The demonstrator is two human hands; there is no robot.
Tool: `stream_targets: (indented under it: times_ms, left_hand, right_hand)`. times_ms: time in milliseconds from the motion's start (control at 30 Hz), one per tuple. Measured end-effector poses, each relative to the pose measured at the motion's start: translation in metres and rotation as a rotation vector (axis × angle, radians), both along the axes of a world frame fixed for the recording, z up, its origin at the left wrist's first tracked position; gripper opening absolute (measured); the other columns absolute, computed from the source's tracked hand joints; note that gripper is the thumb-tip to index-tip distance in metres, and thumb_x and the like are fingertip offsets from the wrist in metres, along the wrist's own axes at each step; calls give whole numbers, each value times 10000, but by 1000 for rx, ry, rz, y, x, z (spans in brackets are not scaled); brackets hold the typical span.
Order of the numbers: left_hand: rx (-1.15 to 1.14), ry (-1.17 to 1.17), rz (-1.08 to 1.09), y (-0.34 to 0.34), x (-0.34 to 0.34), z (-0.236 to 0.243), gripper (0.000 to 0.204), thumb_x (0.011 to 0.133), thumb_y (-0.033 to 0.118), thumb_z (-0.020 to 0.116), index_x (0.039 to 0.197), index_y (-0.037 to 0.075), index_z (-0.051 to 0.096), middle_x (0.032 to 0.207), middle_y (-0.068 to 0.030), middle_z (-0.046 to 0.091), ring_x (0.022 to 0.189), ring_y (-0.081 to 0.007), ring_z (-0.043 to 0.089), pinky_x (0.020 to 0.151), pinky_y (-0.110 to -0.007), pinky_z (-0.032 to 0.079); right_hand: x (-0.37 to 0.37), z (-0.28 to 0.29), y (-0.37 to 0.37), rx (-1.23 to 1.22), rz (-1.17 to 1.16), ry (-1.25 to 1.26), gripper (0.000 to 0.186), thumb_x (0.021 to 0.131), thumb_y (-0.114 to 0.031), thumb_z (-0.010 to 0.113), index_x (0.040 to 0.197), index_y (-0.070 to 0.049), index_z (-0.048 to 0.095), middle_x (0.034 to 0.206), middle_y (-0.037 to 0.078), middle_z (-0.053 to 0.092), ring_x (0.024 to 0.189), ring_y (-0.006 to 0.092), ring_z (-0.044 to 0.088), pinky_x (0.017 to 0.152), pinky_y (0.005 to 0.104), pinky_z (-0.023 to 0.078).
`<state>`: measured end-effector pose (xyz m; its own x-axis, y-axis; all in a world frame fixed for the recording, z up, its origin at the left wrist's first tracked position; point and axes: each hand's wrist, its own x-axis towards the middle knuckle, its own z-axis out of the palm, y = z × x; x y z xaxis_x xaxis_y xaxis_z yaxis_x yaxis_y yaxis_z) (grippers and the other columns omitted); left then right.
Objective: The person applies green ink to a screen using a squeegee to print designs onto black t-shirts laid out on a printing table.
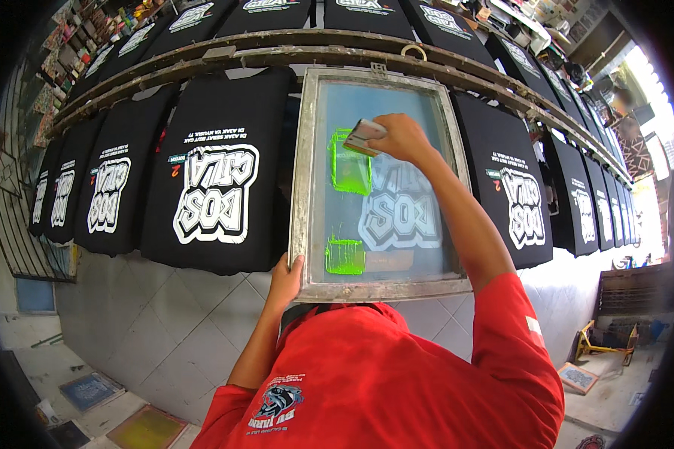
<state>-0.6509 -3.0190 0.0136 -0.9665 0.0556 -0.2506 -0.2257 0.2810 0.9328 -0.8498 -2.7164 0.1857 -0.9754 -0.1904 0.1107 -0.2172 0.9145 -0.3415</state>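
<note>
A screen printing frame [305, 179] with a pale, see-through mesh lies over a black T-shirt in front of me. My left hand [284, 280] grips the frame's near left corner, thumb on top, its other fingers mostly hidden. On the far half of the mesh, my right hand [401, 138] holds a small squeegee [365, 136], tilted, at the top of a bright green ink patch [350, 170]. A second green ink patch [345, 257] lies near the frame's near edge. White lettering shows faintly through the mesh.
Black T-shirts [216, 172] with white lettering hang over boards on both sides, with another row behind. Long rails [180, 73] run behind the frame. Other screens [91, 391] lie on the floor at left. A yellow metal stand [605, 340] is at lower right.
</note>
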Motion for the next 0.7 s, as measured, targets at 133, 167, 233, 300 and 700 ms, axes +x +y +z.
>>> stream_targets:
  times_ms: [133,167,233,300,700]
  left_hand:
    - [-38,-15,-18,-1,-2,7,399,926,309,506,1101,-45,558,976,-230,640,932,-338,623,821,-388,459]
    - [-63,-26,-16,-2,-1,9,398,925,311,507,1103,-42,559,977,-231,640,932,-339,623,821,-388,459]
    - [-50,-11,-6,-3,0,5,392,922,312,509,1092,-38,562,969,-233,639,918,-346,622,811,-389,461]
    - [-51,-23,-13,-3,0,10,381,922,300,511,1082,-41,562,961,-234,638,908,-345,622,805,-390,461]
    - [-14,-34,-23,-2,-2,13,353,925,280,508,1050,-44,570,939,-217,637,871,-315,626,783,-369,466]
  right_hand:
    - [-41,-27,-19,198,44,-52,317,678,-305,706,925,-107,677,868,154,666,845,331,630,740,436,499]
    - [-46,-36,-23,207,48,-44,311,681,-304,707,924,-112,675,870,150,664,848,328,629,738,430,499]
    - [-49,-52,-24,227,44,-27,300,688,-302,708,924,-121,671,872,140,661,854,322,627,732,419,501]
    - [-35,-69,-29,164,6,14,277,682,-254,716,917,-118,661,871,127,657,842,315,626,718,418,500]
    - [12,-57,-26,-50,-27,102,261,685,-181,704,932,-108,662,817,133,654,791,332,623,679,419,490]
